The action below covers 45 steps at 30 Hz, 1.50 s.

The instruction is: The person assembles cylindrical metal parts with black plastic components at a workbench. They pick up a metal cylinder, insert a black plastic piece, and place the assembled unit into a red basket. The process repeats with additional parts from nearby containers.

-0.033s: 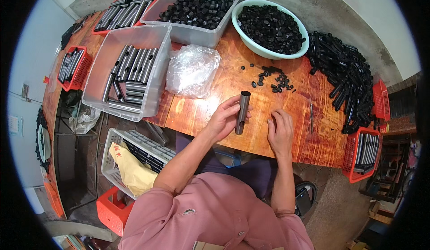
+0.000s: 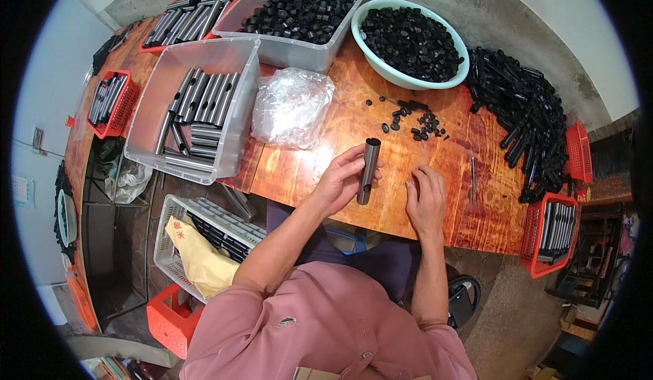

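Note:
My left hand (image 2: 338, 181) is closed round a dark grey metal tube (image 2: 369, 166), held near upright over the front of the wooden table (image 2: 313, 193). The tube's open end points up, and a hole shows in its side near the lower end. To its right, my right hand (image 2: 428, 200) lies on the tabletop, fingers loosely stretched and holding nothing. A thin metal rod (image 2: 473, 179) lies to the right of that hand. Beyond both hands, several small black plugs (image 2: 425, 125) are scattered on the wood.
At the back stand a pale green basin (image 2: 360, 45) of black pieces and a clear bin (image 2: 333, 52) of black caps. Another clear bin (image 2: 139, 135) holds metal tubes, beside a plastic bag (image 2: 292, 108). Black parts (image 2: 520, 108) are heaped at right, near a red basket (image 2: 530, 244) of tubes.

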Tool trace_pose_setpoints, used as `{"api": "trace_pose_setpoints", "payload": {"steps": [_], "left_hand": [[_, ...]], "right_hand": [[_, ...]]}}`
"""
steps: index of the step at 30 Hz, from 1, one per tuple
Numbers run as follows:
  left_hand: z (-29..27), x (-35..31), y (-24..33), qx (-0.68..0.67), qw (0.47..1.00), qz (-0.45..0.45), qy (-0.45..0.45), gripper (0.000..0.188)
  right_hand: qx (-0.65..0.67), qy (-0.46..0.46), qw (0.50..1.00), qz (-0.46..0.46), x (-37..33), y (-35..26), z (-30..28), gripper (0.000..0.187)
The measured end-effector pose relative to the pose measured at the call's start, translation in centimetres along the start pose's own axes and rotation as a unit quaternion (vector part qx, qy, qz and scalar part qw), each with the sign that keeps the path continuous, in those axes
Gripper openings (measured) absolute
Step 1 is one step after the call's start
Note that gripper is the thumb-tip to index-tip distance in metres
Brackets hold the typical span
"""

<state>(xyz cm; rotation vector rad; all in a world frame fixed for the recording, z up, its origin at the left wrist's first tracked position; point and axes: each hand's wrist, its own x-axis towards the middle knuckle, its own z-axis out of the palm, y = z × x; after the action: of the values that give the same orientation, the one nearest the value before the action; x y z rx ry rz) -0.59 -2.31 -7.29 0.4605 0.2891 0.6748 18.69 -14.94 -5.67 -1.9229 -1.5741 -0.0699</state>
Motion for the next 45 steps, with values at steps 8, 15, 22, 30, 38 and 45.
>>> {"api": "trace_pose_setpoints", "payload": {"steps": [8,15,22,30,38,45], "left_hand": [[0.7,-0.1,0.2,0.039,0.999,-0.005,0.001,0.055],[5.3,-0.8,3.5,0.547,0.826,0.048,-0.126,0.061],[5.9,-0.7,2.5,0.737,0.624,0.191,-0.176,0.057],[2.4,-2.3,-1.8,0.373,0.906,0.150,0.129,0.040],[5.0,-2.3,-1.2,0.051,0.988,-0.074,0.123,0.040],[4.8,-1.0,-2.5,0.075,0.985,-0.076,0.137,0.035]], "right_hand": [[0.004,0.017,1.000,0.001,0.0,0.1,-0.1,0.027],[0.529,-0.064,0.799,0.279,-1.8,-0.9,-2.9,0.031],[0.419,-0.045,0.876,0.235,-3.0,-3.5,-2.0,0.037],[0.532,0.055,0.802,0.266,-3.2,-3.3,-2.5,0.034],[0.188,0.110,0.976,0.018,-3.2,-4.8,-2.6,0.033],[0.086,0.062,0.978,-0.179,-4.4,-5.9,-1.7,0.033]]}}
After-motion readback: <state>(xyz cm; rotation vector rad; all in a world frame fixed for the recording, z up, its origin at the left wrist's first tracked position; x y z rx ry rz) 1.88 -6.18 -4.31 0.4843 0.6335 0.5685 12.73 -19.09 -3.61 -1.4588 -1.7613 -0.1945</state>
